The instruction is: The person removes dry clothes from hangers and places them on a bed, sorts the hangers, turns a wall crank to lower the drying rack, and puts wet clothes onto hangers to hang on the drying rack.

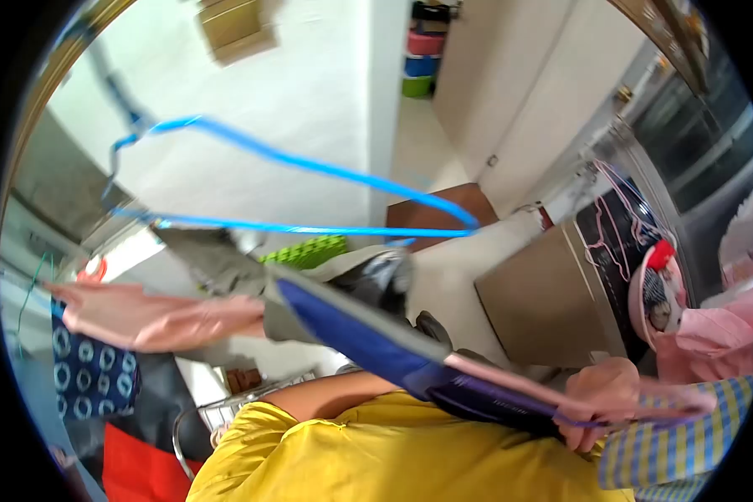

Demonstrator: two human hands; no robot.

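My right hand (pixel 596 403) is closed at the right, in front of my yellow shirt. It grips the end of a long garment (pixel 351 330) with grey, blue and dark panels and a pink edge, stretched slantwise before me. A pink and purple hanger-like loop (pixel 701 405) sticks out beyond this hand. My left forearm (pixel 335 395) passes behind the garment, which hides the left hand. Pink cloth (pixel 163 318) extends left from the garment's upper end; whether they are joined is unclear. Above hangs a bright blue hanger (pixel 309 167) without clothes.
A cardboard-brown box (pixel 540 293) stands at right, near a pink basin (pixel 640 293) of clothes and several pink hangers (pixel 602 238). A checked cloth (pixel 686 443) hangs lower right. Patterned navy cloth (pixel 92 368) and red cloth (pixel 134 468) are at left. A green basket (pixel 305 251) lies ahead.
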